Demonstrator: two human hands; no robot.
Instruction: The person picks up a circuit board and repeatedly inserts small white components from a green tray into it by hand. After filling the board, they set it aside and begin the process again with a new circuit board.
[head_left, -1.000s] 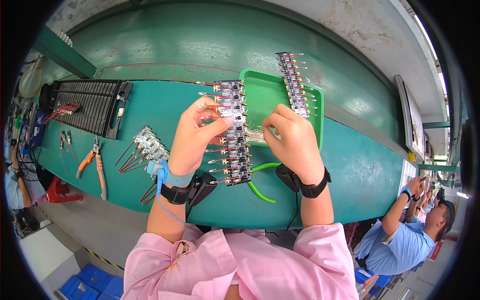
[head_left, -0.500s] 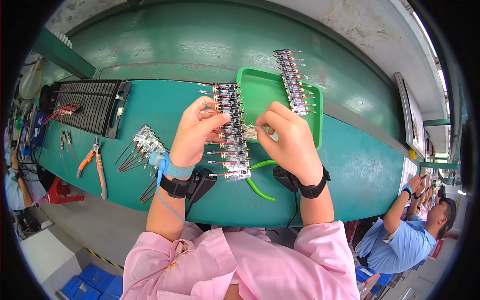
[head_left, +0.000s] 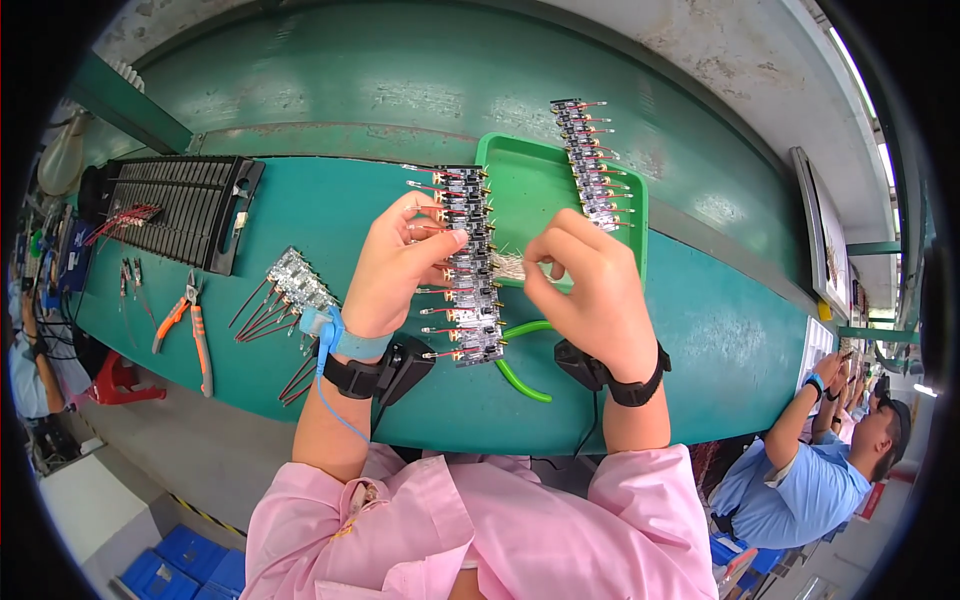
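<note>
Bright, with fisheye-bent edges

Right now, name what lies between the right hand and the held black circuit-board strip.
In the head view: bundled thin pale strands and part of the green plastic tray.

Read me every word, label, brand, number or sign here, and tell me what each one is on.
No text is readable in this view.
Strip of circuit boards in the left hand: any markings are too small to read.
Second strip, across the rim of the green tray: too small as well.
Pale patch on the black rack: no legible writing.
</note>
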